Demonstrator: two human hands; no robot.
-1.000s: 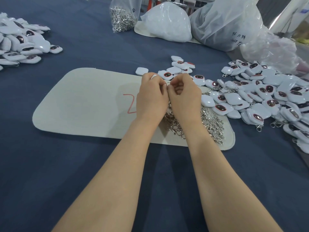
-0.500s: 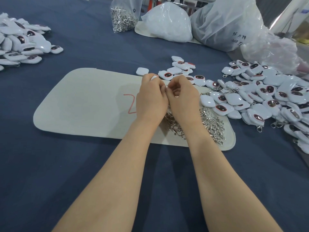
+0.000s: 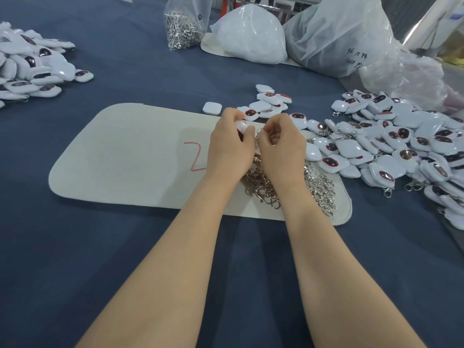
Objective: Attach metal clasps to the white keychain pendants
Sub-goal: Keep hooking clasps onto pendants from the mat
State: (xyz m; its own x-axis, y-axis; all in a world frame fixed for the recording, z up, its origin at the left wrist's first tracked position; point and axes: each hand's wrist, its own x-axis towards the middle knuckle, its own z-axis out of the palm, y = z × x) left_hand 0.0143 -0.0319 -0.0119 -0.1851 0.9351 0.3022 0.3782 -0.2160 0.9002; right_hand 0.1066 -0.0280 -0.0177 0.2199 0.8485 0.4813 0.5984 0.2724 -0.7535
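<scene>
You are working over the white mat (image 3: 125,151), with the heap of white pendants (image 3: 401,141) lying right of your fingers and the loose metal clasps (image 3: 319,187) piled beneath your wrists. Your left hand (image 3: 229,149) is curling its fingers round one pendant (image 3: 241,126), while your right hand (image 3: 281,146) is pinching a clasp (image 3: 258,135) just beside it.

Drawn in red on the pale mat (image 3: 125,159): one large mark (image 3: 194,156), readable as 2 or Z, right end hidden behind the left hand (image 3: 229,149). Handwritten in dark ink on the big clear plastic bag (image 3: 339,33) at far right: two short lines (image 3: 356,57), the first opening with 96 and then blurred characters, the second possibly 2000, not certain. Small dark print on the bag of clasps (image 3: 182,28): illegible
</scene>
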